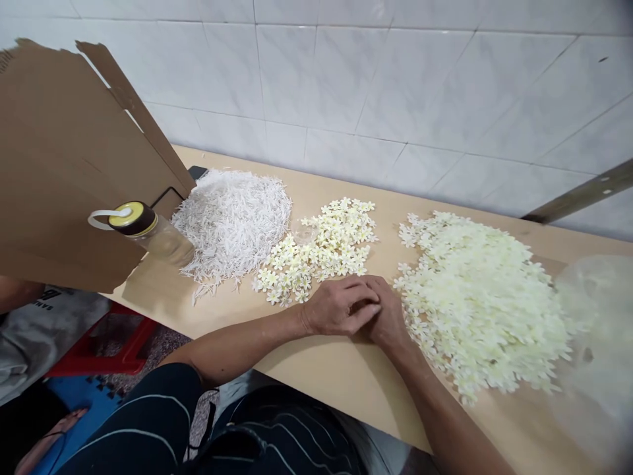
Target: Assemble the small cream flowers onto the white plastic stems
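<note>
My left hand [339, 307] and my right hand [387, 311] meet above the table, in front of the flower piles. The left one is closed, its fingers curled against the right. The right hand's fingers are bent in and mostly covered; whatever either may hold is hidden. Just beyond them lies a small spread of pale yellow-white artificial flowers [341, 237]. To the right, beside my right forearm, a large heap of cream flower heads [489, 297] covers the table. On the left is a mound of thin white stem-like pieces [242, 211].
A clear bottle with a yellow-and-black lid [132, 218] stands at the left by a tall cardboard panel [64, 152]. A translucent plastic bag [598, 330] lies at the far right. Tiled wall [326, 79] backs the table. Another person sits at left, near a red stool [106, 349].
</note>
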Tool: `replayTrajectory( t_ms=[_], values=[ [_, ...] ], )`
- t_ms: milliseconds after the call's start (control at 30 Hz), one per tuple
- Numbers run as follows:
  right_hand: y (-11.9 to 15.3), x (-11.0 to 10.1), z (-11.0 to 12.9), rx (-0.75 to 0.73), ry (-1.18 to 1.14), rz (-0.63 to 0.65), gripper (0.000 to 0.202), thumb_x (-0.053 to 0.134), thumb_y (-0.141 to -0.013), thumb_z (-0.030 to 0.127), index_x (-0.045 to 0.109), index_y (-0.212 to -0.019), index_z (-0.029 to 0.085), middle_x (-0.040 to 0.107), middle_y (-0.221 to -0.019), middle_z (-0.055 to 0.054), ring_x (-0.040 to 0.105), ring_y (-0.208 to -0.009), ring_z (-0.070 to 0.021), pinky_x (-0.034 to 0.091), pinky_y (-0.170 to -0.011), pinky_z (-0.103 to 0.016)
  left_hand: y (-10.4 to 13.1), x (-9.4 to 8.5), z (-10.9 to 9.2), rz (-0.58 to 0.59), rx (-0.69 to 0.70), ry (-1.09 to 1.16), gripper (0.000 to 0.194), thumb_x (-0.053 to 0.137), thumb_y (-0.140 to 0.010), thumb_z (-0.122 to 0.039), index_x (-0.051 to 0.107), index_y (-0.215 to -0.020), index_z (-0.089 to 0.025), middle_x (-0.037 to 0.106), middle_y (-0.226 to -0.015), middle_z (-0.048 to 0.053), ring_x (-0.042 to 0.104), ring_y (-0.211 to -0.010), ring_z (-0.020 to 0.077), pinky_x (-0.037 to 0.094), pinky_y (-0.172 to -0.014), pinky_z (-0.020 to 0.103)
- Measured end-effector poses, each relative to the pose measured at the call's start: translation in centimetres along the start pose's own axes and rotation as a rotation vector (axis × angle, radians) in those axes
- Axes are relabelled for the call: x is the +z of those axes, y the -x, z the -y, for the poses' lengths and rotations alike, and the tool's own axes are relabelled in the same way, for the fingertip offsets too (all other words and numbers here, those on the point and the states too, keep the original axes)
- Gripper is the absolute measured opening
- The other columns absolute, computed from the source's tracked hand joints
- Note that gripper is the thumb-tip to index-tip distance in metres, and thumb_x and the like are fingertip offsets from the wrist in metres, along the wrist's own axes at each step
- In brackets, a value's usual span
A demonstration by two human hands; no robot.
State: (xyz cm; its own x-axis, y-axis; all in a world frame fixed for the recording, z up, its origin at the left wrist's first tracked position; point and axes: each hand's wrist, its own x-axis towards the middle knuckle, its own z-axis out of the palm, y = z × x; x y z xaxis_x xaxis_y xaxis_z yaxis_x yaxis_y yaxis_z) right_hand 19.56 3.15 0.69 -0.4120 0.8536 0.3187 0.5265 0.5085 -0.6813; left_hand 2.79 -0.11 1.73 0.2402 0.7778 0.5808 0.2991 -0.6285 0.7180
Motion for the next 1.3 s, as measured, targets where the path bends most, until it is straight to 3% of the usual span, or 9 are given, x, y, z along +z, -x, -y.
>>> replayTrajectory(
  t_ms=[133, 300, 467, 667, 767, 967, 1100, 1300],
  values=[
    [-0.3, 0.3, -0.5, 0.204, -0.032, -0.034, 0.016, 0.063, -0.086, 0.029, 0.069, -0.099, 0.021, 0.075, -0.093, -0.01, 0.069, -0.082, -0.0256, 0.055, -0.08, -0.04, 0.2, 0.2, 0.8, -0.094, -0.138, -0.094, 0.026, 0.058, -0.095, -0.024, 0.07, -0.118, -0.019, 0.068, -0.112, 0.013, 0.068, -0.093, 0.0199, 0.059, -0.086, 0.034],
    [-0.8, -0.4, -1.1, 0.454, -0.52, -0.029, 0.037, 0.075, -0.085, 0.053, 0.069, -0.099, 0.02, 0.072, -0.081, -0.004, 0.066, -0.069, -0.0186, 0.055, -0.065, -0.031, 0.2, 0.4, 0.8, -0.08, -0.148, -0.054, 0.037, 0.058, -0.097, -0.026, 0.065, -0.133, -0.02, 0.065, -0.117, 0.013, 0.067, -0.1, 0.02, 0.058, -0.092, 0.034],
    [-1.0, -0.6, -0.6, 0.533, -0.786, 0.027, 0.04, 0.081, -0.08, 0.057, 0.069, -0.089, 0.02, 0.066, -0.069, 0.001, 0.058, -0.053, -0.0122, 0.05, -0.055, -0.026, -0.1, 0.1, 0.8, -0.131, -0.224, 0.091, 0.034, 0.064, -0.097, -0.034, 0.069, -0.126, -0.019, 0.067, -0.12, 0.013, 0.069, -0.09, 0.0172, 0.06, -0.087, 0.033],
    [-0.9, -0.8, -0.2, 0.514, -0.956, 0.059, 0.037, 0.082, -0.082, 0.053, 0.073, -0.089, 0.018, 0.069, -0.071, -0.001, 0.062, -0.06, -0.0124, 0.053, -0.059, -0.025, -0.4, 0.4, 1.5, -0.178, -0.414, 0.275, 0.03, 0.076, -0.088, -0.04, 0.076, -0.106, -0.017, 0.071, -0.11, 0.011, 0.07, -0.076, 0.0135, 0.06, -0.071, 0.028],
    [-0.8, -1.1, -0.1, 0.481, -1.005, 0.075, 0.037, 0.085, -0.08, 0.049, 0.075, -0.098, 0.018, 0.072, -0.078, -0.003, 0.066, -0.068, -0.0145, 0.055, -0.063, -0.027, -0.7, 0.4, 1.8, -0.203, -0.536, 0.406, 0.038, 0.079, -0.084, -0.045, 0.075, -0.106, -0.014, 0.074, -0.089, 0.007, 0.068, -0.067, 0.0128, 0.059, -0.066, 0.027],
    [-0.6, -1.9, 0.8, 0.361, -0.833, 0.067, 0.041, 0.081, -0.085, 0.047, 0.072, -0.114, 0.019, 0.07, -0.077, -0.001, 0.066, -0.063, -0.0155, 0.058, -0.063, -0.032, -1.2, -0.1, 1.3, -0.218, -0.715, 0.596, 0.043, 0.078, -0.082, -0.054, 0.072, -0.089, -0.012, 0.064, -0.059, -0.001, 0.053, -0.044, 0.0083, 0.045, -0.046, 0.022],
    [-0.6, -2.4, 0.9, 0.334, -0.711, 0.063, 0.041, 0.079, -0.085, 0.048, 0.073, -0.113, 0.018, 0.072, -0.078, -0.002, 0.066, -0.065, -0.0159, 0.058, -0.065, -0.032, -1.2, 0.1, 1.2, -0.163, -0.802, 0.697, 0.046, 0.079, -0.081, -0.057, 0.07, -0.086, -0.012, 0.061, -0.056, -0.002, 0.049, -0.042, 0.0066, 0.04, -0.043, 0.02],
    [-0.5, -2.6, 0.4, 0.338, -0.762, 0.086, 0.044, 0.083, -0.083, 0.041, 0.071, -0.118, 0.018, 0.072, -0.081, -0.002, 0.066, -0.063, -0.0151, 0.059, -0.062, -0.032, -0.8, 0.5, 1.8, -0.108, -0.92, 0.948, 0.045, 0.084, -0.076, -0.053, 0.065, -0.081, -0.013, 0.059, -0.059, -0.002, 0.047, -0.045, 0.0049, 0.033, -0.043, 0.018]
  ],
)
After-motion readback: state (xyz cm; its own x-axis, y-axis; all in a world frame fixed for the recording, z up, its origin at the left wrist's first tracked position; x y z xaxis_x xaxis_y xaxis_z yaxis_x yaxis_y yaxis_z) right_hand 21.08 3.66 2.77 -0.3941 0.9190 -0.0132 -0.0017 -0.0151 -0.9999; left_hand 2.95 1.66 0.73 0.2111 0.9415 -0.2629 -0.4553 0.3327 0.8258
